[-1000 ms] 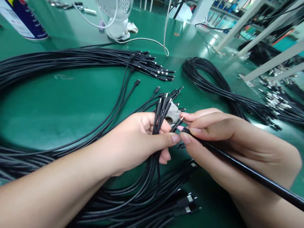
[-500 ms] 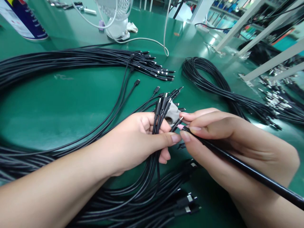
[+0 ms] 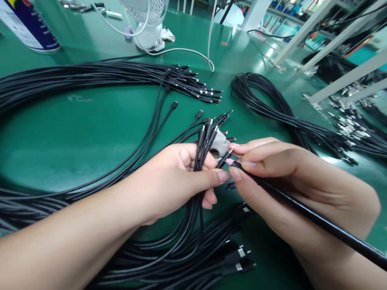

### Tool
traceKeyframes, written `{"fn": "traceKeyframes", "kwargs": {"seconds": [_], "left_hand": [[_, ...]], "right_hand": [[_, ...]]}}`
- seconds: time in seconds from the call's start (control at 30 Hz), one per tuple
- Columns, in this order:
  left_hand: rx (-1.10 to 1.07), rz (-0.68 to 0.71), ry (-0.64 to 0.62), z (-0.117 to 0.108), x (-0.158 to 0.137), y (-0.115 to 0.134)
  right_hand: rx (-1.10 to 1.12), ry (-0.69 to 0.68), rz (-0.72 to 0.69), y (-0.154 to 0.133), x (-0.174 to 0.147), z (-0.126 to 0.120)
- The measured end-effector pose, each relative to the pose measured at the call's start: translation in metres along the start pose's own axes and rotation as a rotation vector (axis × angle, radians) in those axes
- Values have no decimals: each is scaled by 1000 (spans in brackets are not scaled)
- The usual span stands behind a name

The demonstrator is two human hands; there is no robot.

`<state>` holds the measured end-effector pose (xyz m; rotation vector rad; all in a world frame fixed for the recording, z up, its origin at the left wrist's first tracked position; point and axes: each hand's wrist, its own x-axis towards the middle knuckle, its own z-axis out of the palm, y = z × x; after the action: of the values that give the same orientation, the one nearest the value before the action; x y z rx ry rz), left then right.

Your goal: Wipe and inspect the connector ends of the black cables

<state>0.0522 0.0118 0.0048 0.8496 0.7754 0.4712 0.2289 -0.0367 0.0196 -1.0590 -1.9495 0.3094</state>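
My left hand (image 3: pixel 184 173) is closed round a bundle of black USB cables (image 3: pixel 199 161), their plugs pointing up past the fingers. One separate cable plug (image 3: pixel 225 158) sticks out by the left thumb tip. My right hand (image 3: pixel 290 177) pinches a long black pencil-like stick (image 3: pixel 302 209), whose pink tip is right at that plug; whether it touches I cannot tell. A crumpled grey piece of material (image 3: pixel 221 141), with a round opening, sits behind the plugs near both hands' fingertips.
More black cables (image 3: pixel 121 74) lie along the back left, and a coiled bundle (image 3: pixel 260 86) lies at the right. Cables with larger plugs (image 3: pixel 238 257) lie in front. A white fan (image 3: pixel 148 32) and a spray can (image 3: pixel 33 28) stand at the back.
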Motion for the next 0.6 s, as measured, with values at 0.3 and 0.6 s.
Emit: {"fn": "traceKeyframes", "kwargs": {"seconds": [0.3, 0.6], "left_hand": [[51, 29, -35, 0, -1, 1], [68, 36, -63, 0, -1, 2]], "right_hand": [[26, 13, 30, -5, 3, 3], [36, 40, 49, -6, 2, 4]]}}
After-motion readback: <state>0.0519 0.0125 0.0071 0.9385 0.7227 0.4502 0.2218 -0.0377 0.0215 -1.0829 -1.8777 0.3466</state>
